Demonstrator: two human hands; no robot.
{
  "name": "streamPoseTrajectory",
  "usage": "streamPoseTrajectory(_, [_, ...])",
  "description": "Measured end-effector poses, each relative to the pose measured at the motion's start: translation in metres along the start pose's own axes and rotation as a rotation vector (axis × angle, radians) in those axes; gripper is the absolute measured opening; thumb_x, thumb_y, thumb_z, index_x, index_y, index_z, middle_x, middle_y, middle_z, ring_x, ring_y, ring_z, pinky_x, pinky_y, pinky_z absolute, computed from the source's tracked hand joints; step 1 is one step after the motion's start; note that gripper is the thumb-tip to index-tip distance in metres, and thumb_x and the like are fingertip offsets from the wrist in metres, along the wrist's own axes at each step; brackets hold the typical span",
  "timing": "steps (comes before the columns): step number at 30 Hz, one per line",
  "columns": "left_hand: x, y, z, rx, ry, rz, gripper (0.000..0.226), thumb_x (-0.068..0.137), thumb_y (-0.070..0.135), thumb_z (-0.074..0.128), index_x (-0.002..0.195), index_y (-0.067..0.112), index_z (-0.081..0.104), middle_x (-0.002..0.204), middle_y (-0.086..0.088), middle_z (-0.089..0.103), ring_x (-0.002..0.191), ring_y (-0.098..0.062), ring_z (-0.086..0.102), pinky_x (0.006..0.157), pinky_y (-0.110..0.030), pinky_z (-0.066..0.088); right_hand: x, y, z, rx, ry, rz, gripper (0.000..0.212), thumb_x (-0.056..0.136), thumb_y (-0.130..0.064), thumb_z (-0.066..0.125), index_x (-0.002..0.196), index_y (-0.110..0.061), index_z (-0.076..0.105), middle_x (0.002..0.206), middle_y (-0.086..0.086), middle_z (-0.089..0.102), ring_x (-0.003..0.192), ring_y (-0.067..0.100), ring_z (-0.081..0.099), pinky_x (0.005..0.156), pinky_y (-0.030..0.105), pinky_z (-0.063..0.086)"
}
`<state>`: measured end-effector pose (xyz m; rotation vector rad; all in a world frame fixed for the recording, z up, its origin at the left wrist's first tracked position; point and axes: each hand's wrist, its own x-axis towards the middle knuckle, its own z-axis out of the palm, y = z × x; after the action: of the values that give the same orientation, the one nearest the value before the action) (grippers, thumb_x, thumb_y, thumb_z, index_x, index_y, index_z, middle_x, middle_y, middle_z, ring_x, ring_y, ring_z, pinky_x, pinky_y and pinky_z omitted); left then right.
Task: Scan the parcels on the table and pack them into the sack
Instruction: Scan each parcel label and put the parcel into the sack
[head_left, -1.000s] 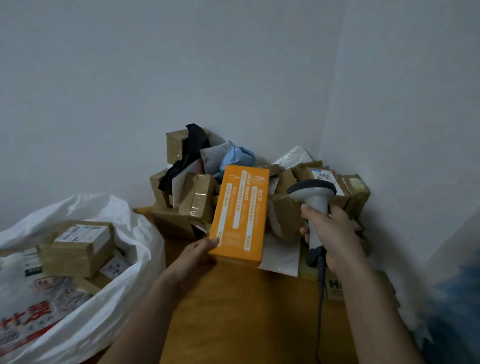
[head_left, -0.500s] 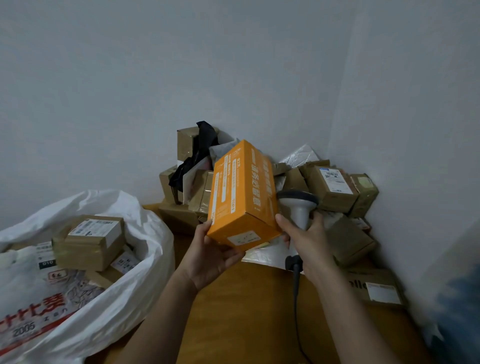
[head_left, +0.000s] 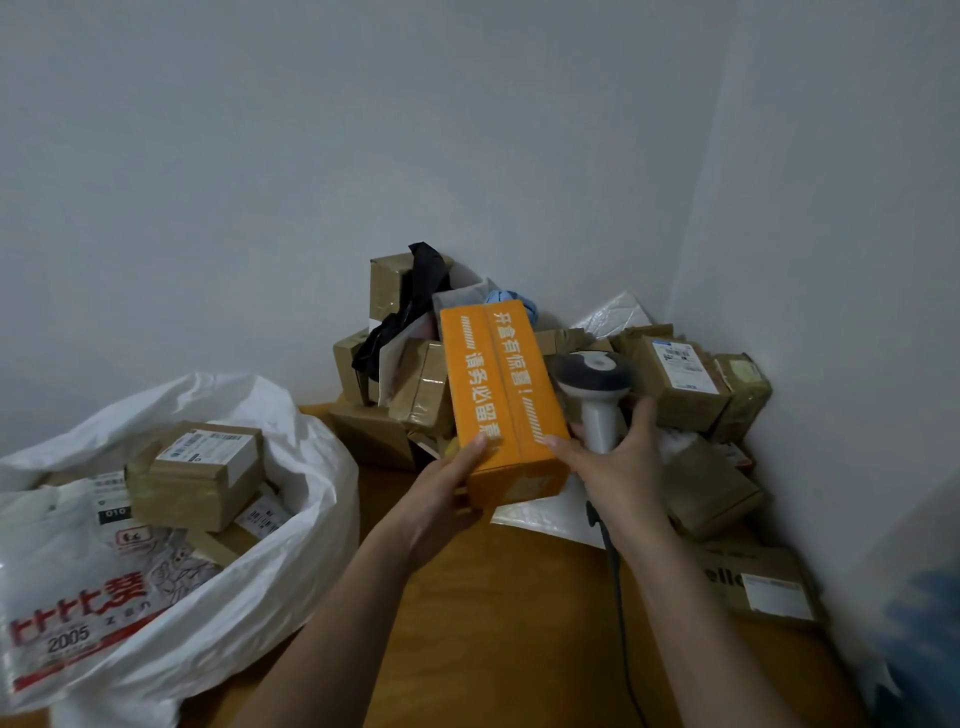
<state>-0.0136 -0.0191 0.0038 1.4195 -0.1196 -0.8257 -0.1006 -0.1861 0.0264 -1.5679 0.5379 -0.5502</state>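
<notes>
Orange box (head_left: 501, 395) between both hands, long axis seemingly away, far end raised.

bare table (head_left: 493, 623) centre, parcels (head_left: 680, 384) crowd corner

orange box (head_left: 501, 400): "开盒有惊喜!", "请务必留意" | sack (head_left: 78, 631): "2005" | sack parcel label (head_left: 114, 513): "010"

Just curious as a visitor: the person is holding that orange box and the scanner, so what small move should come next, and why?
Probably keep turning the orange box until a shipping label faces the scanner. The left hand holds the box and the right hand, gripping the scanner's handle, steadies it with a fingertip. The faces in view show only printed text, no clear barcode label.
</notes>
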Motion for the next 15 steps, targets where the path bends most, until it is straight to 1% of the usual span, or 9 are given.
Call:
streamPoseTrajectory(1, [0.001, 0.0, 0.002, -0.044, 0.023, -0.001, 0.077, 0.074, 0.061, 0.066, 0.136, 0.024, 0.041, 0.132, -0.006, 0.056, 0.121, -0.027, 0.054, 0.093, -0.038, 0.048, 0.0, 0.0, 0.0, -0.018, 0.001, -0.01, 0.083, 0.076, -0.025, 0.082, 0.141, -0.027, 0.03, 0.118, -0.01, 0.051, 0.094, 0.008, 0.058, 0.081, 0.036, 0.055])
streamPoseTrajectory(2, [0.001, 0.0, 0.003, -0.115, 0.045, -0.006, 0.073, 0.073, 0.056, 0.067, 0.134, 0.025, 0.041, 0.131, -0.009, 0.056, 0.12, -0.03, 0.055, 0.097, -0.042, 0.048, 0.0, 0.0, -0.001, -0.013, 0.0, -0.012, 0.072, 0.077, -0.027, 0.081, 0.133, -0.027, 0.035, 0.114, -0.008, 0.056, 0.09, 0.008, 0.061, 0.073, 0.03, 0.055])
streamPoseTrajectory(3, [0.002, -0.001, 0.003, -0.19, 0.056, -0.008, 0.069, 0.073, 0.054, 0.067, 0.132, 0.026, 0.041, 0.131, -0.012, 0.056, 0.119, -0.033, 0.055, 0.099, -0.047, 0.047, 0.0, 0.0, -0.002, 0.009, 0.003, -0.001, 0.063, 0.079, -0.027, 0.079, 0.127, -0.027, 0.039, 0.109, -0.004, 0.061, 0.084, 0.008, 0.064, 0.065, 0.023, 0.054])
streamPoseTrajectory(4, [0.002, 0.0, 0.003, -0.261, 0.056, -0.012, 0.067, 0.074, 0.053, 0.065, 0.132, 0.027, 0.042, 0.131, -0.015, 0.056, 0.119, -0.036, 0.055, 0.1, -0.051, 0.046, 0.002, 0.002, -0.004, 0.041, 0.014, 0.014, 0.058, 0.081, -0.026, 0.078, 0.126, -0.025, 0.041, 0.104, 0.001, 0.063, 0.079, 0.009, 0.065, 0.059, 0.019, 0.051])
streamPoseTrajectory(7, [0.0, 0.0, -0.001, -0.399, 0.013, 0.002, 0.055, 0.08, 0.052, 0.058, 0.128, 0.026, 0.051, 0.131, -0.018, 0.057, 0.119, -0.04, 0.054, 0.102, -0.059, 0.042, 0.007, 0.006, -0.013, 0.099, 0.053, 0.057, 0.059, 0.082, -0.025, 0.077, 0.129, -0.023, 0.041, 0.104, 0.011, 0.064, 0.076, 0.015, 0.065, 0.057, 0.02, 0.049])
streamPoseTrajectory(9, [0.0, -0.001, 0.0, -0.477, -0.032, -0.008, 0.054, 0.082, 0.053, 0.055, 0.127, 0.023, 0.055, 0.129, -0.021, 0.06, 0.119, -0.043, 0.056, 0.102, -0.062, 0.041, 0.01, 0.009, -0.019, 0.103, 0.044, 0.076, 0.062, 0.082, -0.025, 0.077, 0.13, -0.022, 0.039, 0.106, 0.01, 0.063, 0.075, 0.014, 0.064, 0.056, 0.019, 0.048])
streamPoseTrajectory(11, [0.001, -0.002, 0.002, -0.526, -0.087, -0.033, 0.056, 0.085, 0.053, 0.053, 0.13, 0.02, 0.055, 0.127, -0.024, 0.062, 0.117, -0.047, 0.057, 0.1, -0.063, 0.041, 0.01, 0.011, -0.02, 0.096, 0.017, 0.088, 0.064, 0.081, -0.026, 0.078, 0.131, -0.021, 0.038, 0.11, 0.007, 0.061, 0.08, 0.015, 0.065, 0.052, 0.015, 0.048])
streamPoseTrajectory(13, [0.0, -0.004, 0.001, -0.543, -0.118, -0.047, 0.054, 0.09, 0.05, 0.051, 0.133, 0.017, 0.052, 0.131, -0.026, 0.058, 0.118, -0.049, 0.056, 0.1, -0.064, 0.041, 0.007, 0.013, -0.018, 0.094, 0.014, 0.089, 0.067, 0.081, -0.024, 0.078, 0.132, -0.019, 0.036, 0.113, 0.006, 0.06, 0.082, 0.014, 0.065, 0.05, 0.012, 0.049])
streamPoseTrajectory(15, [0.002, -0.008, -0.002, -0.486, -0.093, -0.046, 0.05, 0.093, 0.039, 0.054, 0.136, 0.015, 0.05, 0.134, -0.026, 0.056, 0.119, -0.045, 0.057, 0.102, -0.06, 0.043, 0.005, 0.012, -0.02, 0.098, 0.012, 0.1, 0.068, 0.081, -0.023, 0.078, 0.133, -0.019, 0.035, 0.113, 0.004, 0.058, 0.08, 0.011, 0.063, 0.048, 0.011, 0.048])
